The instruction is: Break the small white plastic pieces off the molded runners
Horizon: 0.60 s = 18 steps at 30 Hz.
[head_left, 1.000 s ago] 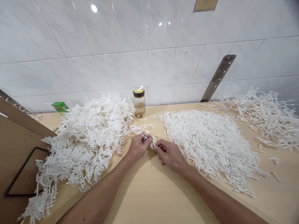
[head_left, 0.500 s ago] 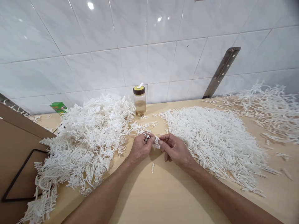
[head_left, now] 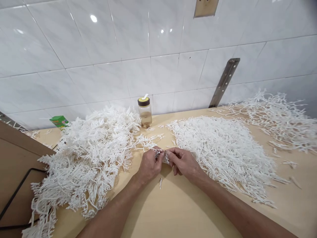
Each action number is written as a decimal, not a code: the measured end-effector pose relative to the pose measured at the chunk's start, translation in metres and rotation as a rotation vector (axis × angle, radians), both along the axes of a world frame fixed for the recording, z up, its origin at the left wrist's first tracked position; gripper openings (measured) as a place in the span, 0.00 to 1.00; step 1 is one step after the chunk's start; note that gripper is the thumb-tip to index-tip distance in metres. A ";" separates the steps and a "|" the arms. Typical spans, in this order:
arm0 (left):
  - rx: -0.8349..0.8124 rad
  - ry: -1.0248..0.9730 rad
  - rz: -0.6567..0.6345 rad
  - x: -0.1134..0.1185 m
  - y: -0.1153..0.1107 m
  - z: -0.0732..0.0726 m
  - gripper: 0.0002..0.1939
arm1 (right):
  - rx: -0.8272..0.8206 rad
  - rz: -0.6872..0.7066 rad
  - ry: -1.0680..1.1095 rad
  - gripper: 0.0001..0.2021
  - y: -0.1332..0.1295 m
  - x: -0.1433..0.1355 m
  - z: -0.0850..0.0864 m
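Near the middle of the table, my left hand (head_left: 150,165) is closed on a small white branching piece (head_left: 165,158). My right hand (head_left: 182,162) pinches the same piece from the right, its fingertips touching those of my left hand. To the left lies a high tangled pile of white strands (head_left: 91,155). A flatter white pile (head_left: 220,148) spreads on the right. Between the piles, beyond my hands, a few loose white strands (head_left: 147,140) lie flat. One tiny white bit (head_left: 160,183) rests on the table just below my hands.
A clear bottle (head_left: 145,114) with a yellow and black lid stands by the tiled wall. A green packet (head_left: 59,121) is at the back left, a brown box (head_left: 15,165) at the left edge. More white netting (head_left: 279,119) lies far right; a metal bracket (head_left: 224,82) leans against the wall.
My fingertips have come together around the white piece, where a small gap stood between them before. The view has tilted up slightly, showing a socket on the wall.
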<state>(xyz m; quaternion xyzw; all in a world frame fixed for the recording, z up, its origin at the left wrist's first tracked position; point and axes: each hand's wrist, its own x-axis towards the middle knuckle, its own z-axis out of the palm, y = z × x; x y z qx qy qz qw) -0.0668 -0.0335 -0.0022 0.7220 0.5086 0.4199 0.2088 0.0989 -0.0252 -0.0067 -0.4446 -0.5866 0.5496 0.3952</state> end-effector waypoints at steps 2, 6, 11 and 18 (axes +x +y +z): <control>0.015 0.015 -0.014 0.000 0.000 -0.002 0.08 | -0.030 0.005 0.013 0.19 0.002 0.002 0.001; 0.045 0.070 -0.033 -0.001 0.001 -0.006 0.09 | -0.077 0.003 0.057 0.17 0.004 0.003 0.003; 0.073 0.110 0.027 -0.001 0.000 -0.010 0.08 | -0.042 -0.041 0.022 0.16 0.002 -0.001 0.002; 0.079 0.150 0.088 0.001 -0.002 -0.010 0.09 | 0.100 -0.133 -0.053 0.15 -0.007 -0.009 -0.007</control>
